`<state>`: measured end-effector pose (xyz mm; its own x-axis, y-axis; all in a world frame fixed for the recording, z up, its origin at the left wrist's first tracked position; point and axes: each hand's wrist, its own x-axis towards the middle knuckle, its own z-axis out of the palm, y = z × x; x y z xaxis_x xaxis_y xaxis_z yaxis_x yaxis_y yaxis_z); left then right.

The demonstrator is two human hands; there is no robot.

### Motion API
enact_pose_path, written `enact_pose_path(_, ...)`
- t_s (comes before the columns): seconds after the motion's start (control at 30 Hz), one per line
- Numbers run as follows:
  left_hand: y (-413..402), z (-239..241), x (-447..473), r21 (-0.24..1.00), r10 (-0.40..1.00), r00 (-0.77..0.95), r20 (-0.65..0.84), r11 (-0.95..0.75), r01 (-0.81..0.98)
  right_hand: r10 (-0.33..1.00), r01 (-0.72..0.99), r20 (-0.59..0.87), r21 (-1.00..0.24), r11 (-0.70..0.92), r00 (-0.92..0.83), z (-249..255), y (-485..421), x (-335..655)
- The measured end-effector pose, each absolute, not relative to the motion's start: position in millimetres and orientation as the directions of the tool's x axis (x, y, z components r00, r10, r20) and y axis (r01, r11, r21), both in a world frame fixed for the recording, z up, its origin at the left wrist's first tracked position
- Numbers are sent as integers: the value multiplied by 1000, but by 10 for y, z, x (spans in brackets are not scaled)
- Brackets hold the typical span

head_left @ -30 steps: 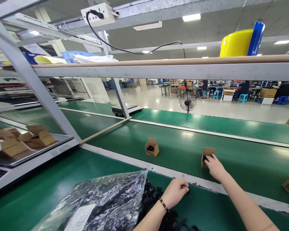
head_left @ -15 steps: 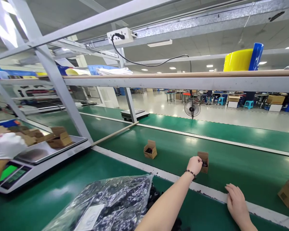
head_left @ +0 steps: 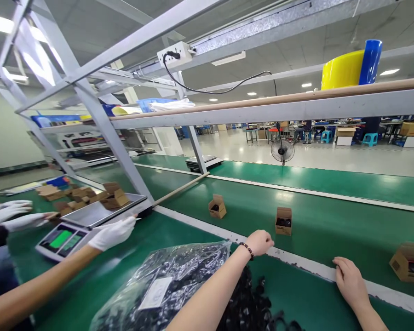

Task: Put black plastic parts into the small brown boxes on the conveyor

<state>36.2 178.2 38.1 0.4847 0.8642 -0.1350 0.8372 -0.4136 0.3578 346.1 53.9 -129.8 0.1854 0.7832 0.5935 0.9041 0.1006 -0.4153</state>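
Note:
My left hand [head_left: 260,242], with a beaded bracelet on the wrist, hovers by the white rail, its fingers curled together and no object showing in them. Just beyond it stands an open small cardboard box [head_left: 283,222] with black parts inside. A heap of loose black parts [head_left: 250,301] lies below my left forearm, beside a clear plastic bag [head_left: 158,285] full of dark parts. On the rail's edge at the right, my right hand [head_left: 351,281] rests with fingers loosely stretched, holding nothing. Another open cardboard box [head_left: 411,262] with dark contents is farther right.
A third open box [head_left: 217,206] sits on the green belt [head_left: 317,216]. At left, a co-worker's gloved hands [head_left: 113,233] are near a scale [head_left: 64,236] and brown cartons [head_left: 77,197]. A metal frame and shelf [head_left: 262,108] span above; a fan [head_left: 283,151] hangs beyond.
My left hand has drawn back from the middle box toward me, leaving black parts inside it. The view has swung left, showing more of the co-worker's arms. My right hand stays at the rail.

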Motion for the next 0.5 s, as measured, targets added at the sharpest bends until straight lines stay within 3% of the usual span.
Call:
enact_pose_path(0.27, 1303, 171, 65, 156, 809, 501, -307, -476, 865, 798, 861, 570, -489, 139, 195, -1215, 534, 3425)
enact_pose_path(0.4, 1211, 70, 64, 194, 768, 554, -322, -519, 832, 812, 830, 559, -524, 190, 167, -845, 431, 3274)
enact_pose_path(0.5, 1189, 8, 76, 251, 765, 571, -297, -514, 820, 934, 796, 358, -564, 219, -3, -470, 205, 3103)
